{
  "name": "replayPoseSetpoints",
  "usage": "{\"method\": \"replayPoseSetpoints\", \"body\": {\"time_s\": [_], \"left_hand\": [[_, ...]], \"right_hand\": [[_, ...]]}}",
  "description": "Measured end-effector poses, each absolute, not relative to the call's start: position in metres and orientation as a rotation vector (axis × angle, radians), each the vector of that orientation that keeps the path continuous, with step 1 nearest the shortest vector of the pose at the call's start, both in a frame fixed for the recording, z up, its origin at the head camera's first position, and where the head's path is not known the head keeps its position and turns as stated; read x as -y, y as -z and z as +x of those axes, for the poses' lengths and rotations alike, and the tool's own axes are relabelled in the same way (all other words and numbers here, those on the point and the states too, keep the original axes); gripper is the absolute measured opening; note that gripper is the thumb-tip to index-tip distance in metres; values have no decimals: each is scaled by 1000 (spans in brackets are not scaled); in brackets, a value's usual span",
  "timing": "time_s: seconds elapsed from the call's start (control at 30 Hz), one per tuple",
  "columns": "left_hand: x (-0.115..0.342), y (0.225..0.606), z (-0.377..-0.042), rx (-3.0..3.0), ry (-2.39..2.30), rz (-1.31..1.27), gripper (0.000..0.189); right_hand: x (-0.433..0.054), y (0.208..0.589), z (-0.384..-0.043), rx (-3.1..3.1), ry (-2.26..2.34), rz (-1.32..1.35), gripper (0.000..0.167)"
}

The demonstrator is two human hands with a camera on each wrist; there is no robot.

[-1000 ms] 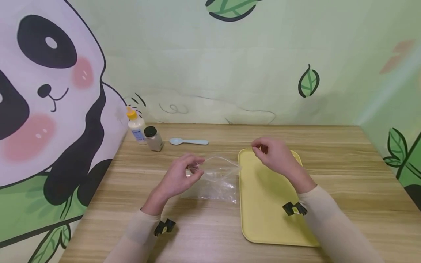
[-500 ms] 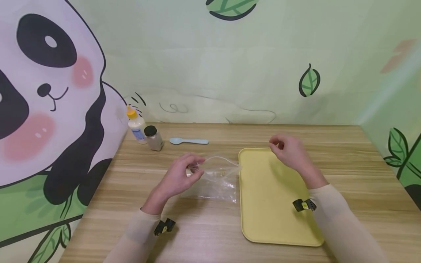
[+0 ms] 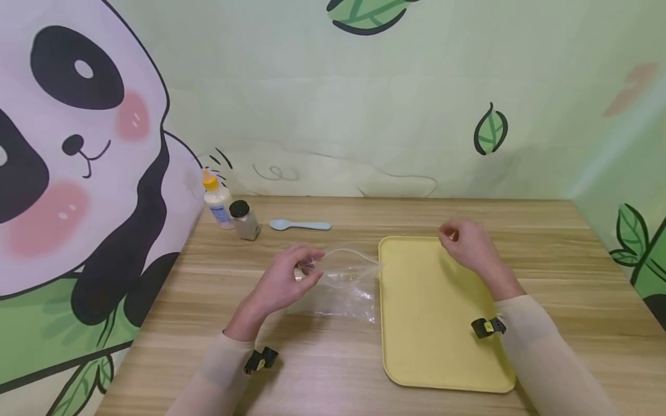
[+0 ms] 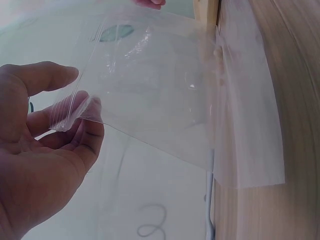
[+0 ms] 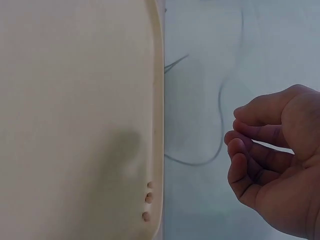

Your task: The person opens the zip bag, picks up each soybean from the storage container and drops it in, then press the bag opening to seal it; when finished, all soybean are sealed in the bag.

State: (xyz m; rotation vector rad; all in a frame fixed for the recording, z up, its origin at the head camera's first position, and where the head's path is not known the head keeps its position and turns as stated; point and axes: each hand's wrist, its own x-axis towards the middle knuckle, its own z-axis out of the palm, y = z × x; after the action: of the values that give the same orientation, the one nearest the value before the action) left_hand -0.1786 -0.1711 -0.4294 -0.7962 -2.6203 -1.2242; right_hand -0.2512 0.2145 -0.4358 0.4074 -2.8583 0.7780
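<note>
My left hand (image 3: 291, 276) holds a clear zip-lock bag (image 3: 340, 297) by one corner of its mouth, and the mouth gapes. In the left wrist view, the bag's zip strip (image 4: 89, 70) lies across curled fingers while the thumb stands apart. My right hand (image 3: 470, 245) hovers over the far right part of a yellow tray (image 3: 421, 323). Its fingers are loosely curled, thumb tip close to the index fingertip, with nothing visible between them. In the right wrist view, small brown pieces (image 5: 148, 198) lie in the tray's corner; the hand hides them in the head view.
Behind the bag, a light blue spoon (image 3: 300, 225) lies on the wooden table (image 3: 322, 375). A jar with a black lid (image 3: 244, 221) and a yellow-capped bottle (image 3: 217, 202) stand at the back left. A painted wall (image 3: 333, 115) closes off the far side.
My right hand has moved right, away from the bag, across the tray's far edge. The left hand and the bag have stayed in place.
</note>
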Motion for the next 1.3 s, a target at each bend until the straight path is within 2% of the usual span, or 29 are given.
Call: {"method": "replayPoseSetpoints", "body": {"time_s": [0.53, 0.97, 1.2, 1.3], "left_hand": [[171, 431, -177, 2635, 1235, -777, 32], [171, 431, -178, 2628, 1235, -783, 32], [171, 431, -179, 2626, 1228, -793, 32], [170, 430, -179, 2631, 1226, -792, 31]], "right_hand": [[-239, 459, -260, 3009, -745, 303, 28], [-249, 466, -262, 3150, -650, 184, 42], [-251, 469, -265, 3148, -597, 219, 37], [-253, 470, -266, 3134, -564, 254, 26]]}}
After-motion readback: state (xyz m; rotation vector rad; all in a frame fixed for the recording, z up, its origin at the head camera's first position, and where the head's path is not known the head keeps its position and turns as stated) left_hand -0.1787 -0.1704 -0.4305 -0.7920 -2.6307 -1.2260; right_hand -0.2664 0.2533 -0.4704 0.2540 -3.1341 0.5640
